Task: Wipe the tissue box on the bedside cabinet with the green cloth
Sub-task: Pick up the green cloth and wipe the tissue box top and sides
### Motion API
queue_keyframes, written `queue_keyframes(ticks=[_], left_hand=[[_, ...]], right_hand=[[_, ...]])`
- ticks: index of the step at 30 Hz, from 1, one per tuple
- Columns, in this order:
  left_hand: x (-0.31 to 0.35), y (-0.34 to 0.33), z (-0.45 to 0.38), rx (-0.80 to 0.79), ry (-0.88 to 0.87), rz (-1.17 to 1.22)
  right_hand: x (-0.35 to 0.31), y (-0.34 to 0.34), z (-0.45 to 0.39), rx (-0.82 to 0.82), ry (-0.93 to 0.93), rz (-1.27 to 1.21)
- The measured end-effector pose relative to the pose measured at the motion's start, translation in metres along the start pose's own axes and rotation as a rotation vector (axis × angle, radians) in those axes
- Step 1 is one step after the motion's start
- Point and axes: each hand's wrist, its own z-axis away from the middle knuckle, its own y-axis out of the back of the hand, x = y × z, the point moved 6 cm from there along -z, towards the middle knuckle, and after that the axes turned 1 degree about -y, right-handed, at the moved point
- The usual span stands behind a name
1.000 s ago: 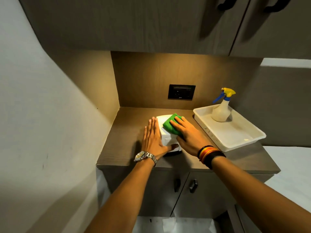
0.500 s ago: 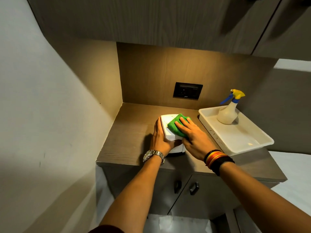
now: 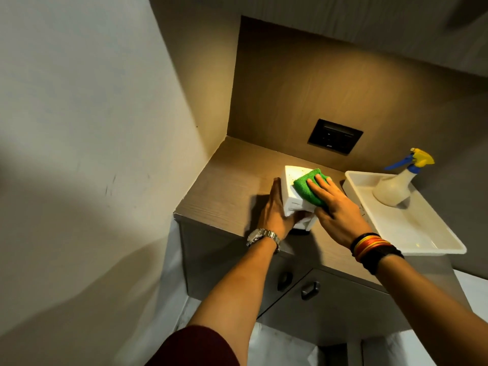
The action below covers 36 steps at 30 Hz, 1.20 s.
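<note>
Head view, the only one I have: the white tissue box [image 3: 291,191], a smooth hard-sided block with a rounded top edge, sits on the wood-grain top of the bedside cabinet [image 3: 227,186], near its front edge and just left of the tray. My left hand [image 3: 274,212] is flat against the box's left side, fingers straight and together, thumb curled under the near corner, bracing it. My right hand [image 3: 334,204] lies palm-down on top, fingers spread a little, pressing the green cloth [image 3: 306,187], a nubby folded microfibre pad, onto the lid. A white tissue [image 3: 303,220] pokes out at the near end. To the right, a shallow white plastic tray [image 3: 412,228] holds a translucent spray bottle [image 3: 394,190], upright, with a blue-and-yellow trigger. A dark rectangular socket plate [image 3: 334,136] sits in the lit back panel.
</note>
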Motion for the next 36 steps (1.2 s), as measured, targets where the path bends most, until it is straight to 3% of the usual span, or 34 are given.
queue_keyframes(ticks=[5, 13, 20, 29, 36], left_hand=[[0.009, 0.005, -0.023, -0.079, -0.086, -0.02], [0.013, -0.008, -0.018, 0.097, -0.05, -0.194], [0.016, -0.034, 0.007, 0.25, 0.064, -0.056], [0.012, -0.034, 0.001, 0.215, -0.033, 0.002], [0.012, -0.035, 0.003, 0.229, -0.076, -0.04]], right_hand=[[0.002, 0.0, -0.001, -0.018, -0.003, 0.006], [0.016, 0.01, -0.003, -0.072, 0.061, 0.034], [0.034, 0.023, -0.003, -0.094, 0.018, -0.059], [0.03, 0.016, 0.004, -0.017, -0.014, -0.028], [0.011, 0.017, -0.057, -0.033, -0.116, 0.021]])
